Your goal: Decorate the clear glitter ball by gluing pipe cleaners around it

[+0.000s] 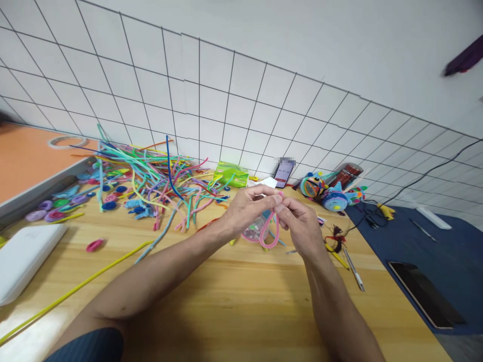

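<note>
A pink pipe cleaner (270,245) hangs in a loop below my fingertips. My left hand (251,207) pinches it near the top, and a small pink end pokes up between the fingers. Against it, my right hand (300,221) is closed on the same pipe cleaner, thumb and forefinger meeting the left fingertips. Behind the loop stands a clear container (253,231) with a pink rim, partly covered by my left hand; what it holds I cannot make out.
A heap of coloured pipe cleaners (151,171) lies at the back left, with coiled pieces (109,205) before it. A white box (28,256) and a long yellow pipe cleaner (86,281) lie left. Rightward are decorated crafts (335,200), a cutter (353,270) and a phone (285,172).
</note>
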{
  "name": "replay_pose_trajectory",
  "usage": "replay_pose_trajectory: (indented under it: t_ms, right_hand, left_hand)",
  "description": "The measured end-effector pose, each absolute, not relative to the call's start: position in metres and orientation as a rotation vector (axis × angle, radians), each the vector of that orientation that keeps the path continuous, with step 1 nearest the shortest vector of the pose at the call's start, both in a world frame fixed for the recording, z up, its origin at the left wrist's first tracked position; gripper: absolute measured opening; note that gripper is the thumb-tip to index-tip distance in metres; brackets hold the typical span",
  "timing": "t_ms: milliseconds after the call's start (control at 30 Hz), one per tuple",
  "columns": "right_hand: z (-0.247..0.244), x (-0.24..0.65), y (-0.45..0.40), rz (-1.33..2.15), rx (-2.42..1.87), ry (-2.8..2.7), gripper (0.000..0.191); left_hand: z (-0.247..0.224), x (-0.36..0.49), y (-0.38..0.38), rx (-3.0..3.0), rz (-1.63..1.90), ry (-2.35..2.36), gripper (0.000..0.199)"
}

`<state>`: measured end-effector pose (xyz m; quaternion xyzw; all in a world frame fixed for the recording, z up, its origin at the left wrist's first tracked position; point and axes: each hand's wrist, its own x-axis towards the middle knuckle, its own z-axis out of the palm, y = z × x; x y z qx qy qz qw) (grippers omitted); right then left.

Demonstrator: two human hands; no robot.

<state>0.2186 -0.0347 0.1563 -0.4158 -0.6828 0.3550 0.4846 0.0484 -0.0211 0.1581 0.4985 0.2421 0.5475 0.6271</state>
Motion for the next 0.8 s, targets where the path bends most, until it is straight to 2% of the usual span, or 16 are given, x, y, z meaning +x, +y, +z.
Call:
replay_pose_trajectory:
  t_ms: [467,800]
  right_hand:
    - [0.1619,0.2157,-0.0398,0.825,-1.033,-1.693,0.038]
    - [0.1588,0.2164,-0.0382,0.877,-1.030,-1.675,0.036]
  left_hand:
    - [0.1557,0.0410,-0.0173,1.654,1.479,0.650,0.026]
    - [0.1553,0.0393,-0.0166,1.693,1.441,0.772,0.027]
